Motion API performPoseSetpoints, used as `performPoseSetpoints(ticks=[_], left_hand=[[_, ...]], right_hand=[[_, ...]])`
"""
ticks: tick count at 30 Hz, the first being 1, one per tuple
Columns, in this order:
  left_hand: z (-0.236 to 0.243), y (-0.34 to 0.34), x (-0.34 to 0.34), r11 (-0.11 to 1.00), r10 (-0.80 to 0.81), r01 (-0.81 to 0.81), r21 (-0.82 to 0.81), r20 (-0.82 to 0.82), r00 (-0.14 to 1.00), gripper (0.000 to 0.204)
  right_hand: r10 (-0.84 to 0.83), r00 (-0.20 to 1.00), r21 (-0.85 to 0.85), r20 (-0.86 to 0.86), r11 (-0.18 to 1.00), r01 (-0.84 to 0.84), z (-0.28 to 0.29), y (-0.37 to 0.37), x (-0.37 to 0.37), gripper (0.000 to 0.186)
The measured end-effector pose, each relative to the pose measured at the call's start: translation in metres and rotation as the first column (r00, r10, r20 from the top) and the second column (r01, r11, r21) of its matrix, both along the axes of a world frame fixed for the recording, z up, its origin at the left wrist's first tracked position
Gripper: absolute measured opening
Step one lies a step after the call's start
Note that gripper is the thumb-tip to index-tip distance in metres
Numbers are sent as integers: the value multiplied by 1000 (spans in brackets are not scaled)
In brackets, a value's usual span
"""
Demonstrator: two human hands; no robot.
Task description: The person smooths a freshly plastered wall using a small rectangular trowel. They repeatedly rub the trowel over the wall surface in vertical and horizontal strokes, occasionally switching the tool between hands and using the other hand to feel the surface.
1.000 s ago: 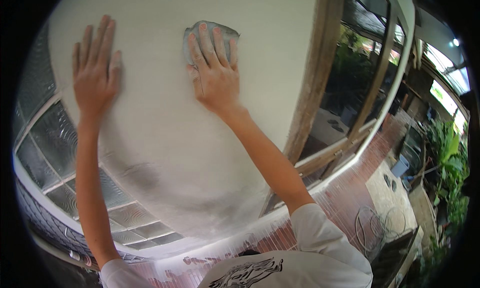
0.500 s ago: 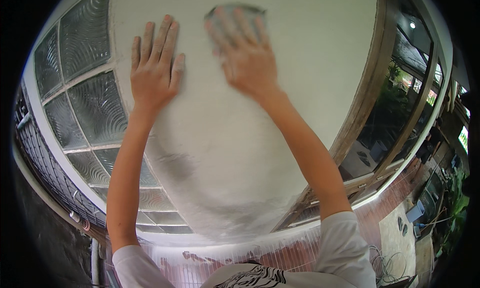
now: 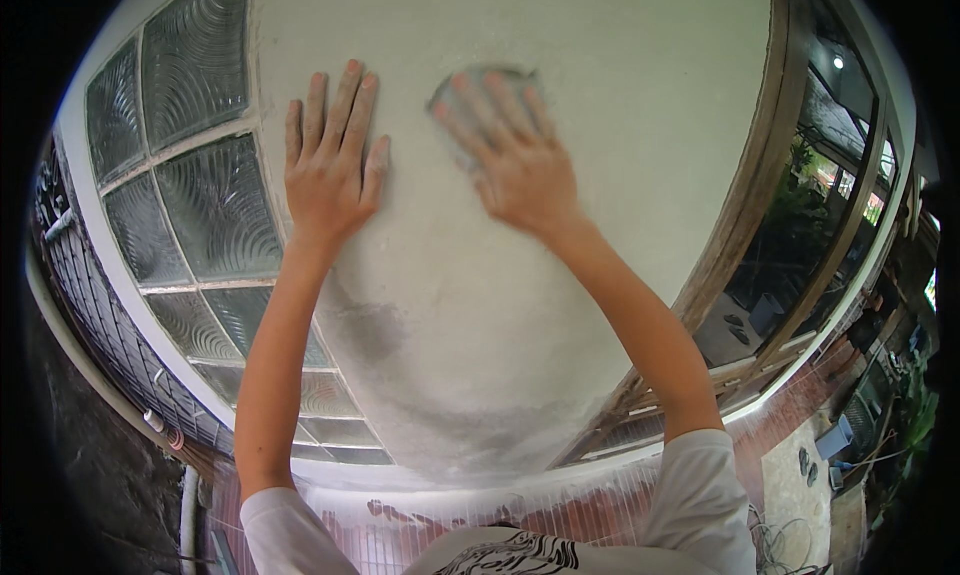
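Observation:
My left hand (image 3: 332,180) lies flat on the pale wall (image 3: 640,175), fingers stretched out and dusty, just right of the glass-block window (image 3: 217,210). Nothing is held in it. Under the spread fingers of my right hand (image 3: 525,170), a dark grey sheet that looks like sandpaper (image 3: 440,99) is pressed to the wall. Only its edges show around the fingertips, and both sheet and fingers are slightly blurred. Below my hands, the wall bears darker grey smudges (image 3: 375,330).
A wooden-framed glass door (image 3: 790,225) borders the wall on the right. Red tiles (image 3: 590,515) with whitish dust lie below. At lower right are coiled cable (image 3: 785,540), slippers (image 3: 807,465), a blue-grey bin (image 3: 834,438) and plants. Metal grating (image 3: 110,305) stands at left.
My right hand and the sandpaper have slid down the wall. My left hand also sits slightly lower, still flat. The view has shifted a little, so the window and door appear further right.

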State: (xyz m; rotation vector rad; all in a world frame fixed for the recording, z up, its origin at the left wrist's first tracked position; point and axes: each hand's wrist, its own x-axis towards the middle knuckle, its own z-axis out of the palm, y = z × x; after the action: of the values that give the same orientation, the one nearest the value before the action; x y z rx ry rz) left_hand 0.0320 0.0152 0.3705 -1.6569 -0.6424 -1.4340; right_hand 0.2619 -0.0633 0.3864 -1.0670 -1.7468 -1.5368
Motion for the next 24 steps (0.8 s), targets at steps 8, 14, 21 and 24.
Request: performPoseSetpoints(ticks=[8, 14, 21, 24], left_hand=[[-59, -9, 3, 992, -2, -1, -125, -22, 1000, 59], [-117, -5, -8, 983, 10, -24, -182, -77, 997, 59], [-155, -1, -19, 984, 43, -51, -170, -49, 998, 58], [-157, -1, -18, 979, 40, -41, -201, -11, 999, 54]], right_hand=[[99, 927, 340, -363, 940, 32, 54, 13, 3, 56], [137, 988, -88, 72, 988, -130, 13, 15, -55, 64], [31, 985, 134, -168, 991, -9, 30, 13, -30, 71], [-6, 974, 337, -228, 938, 85, 82, 26, -38, 68]])
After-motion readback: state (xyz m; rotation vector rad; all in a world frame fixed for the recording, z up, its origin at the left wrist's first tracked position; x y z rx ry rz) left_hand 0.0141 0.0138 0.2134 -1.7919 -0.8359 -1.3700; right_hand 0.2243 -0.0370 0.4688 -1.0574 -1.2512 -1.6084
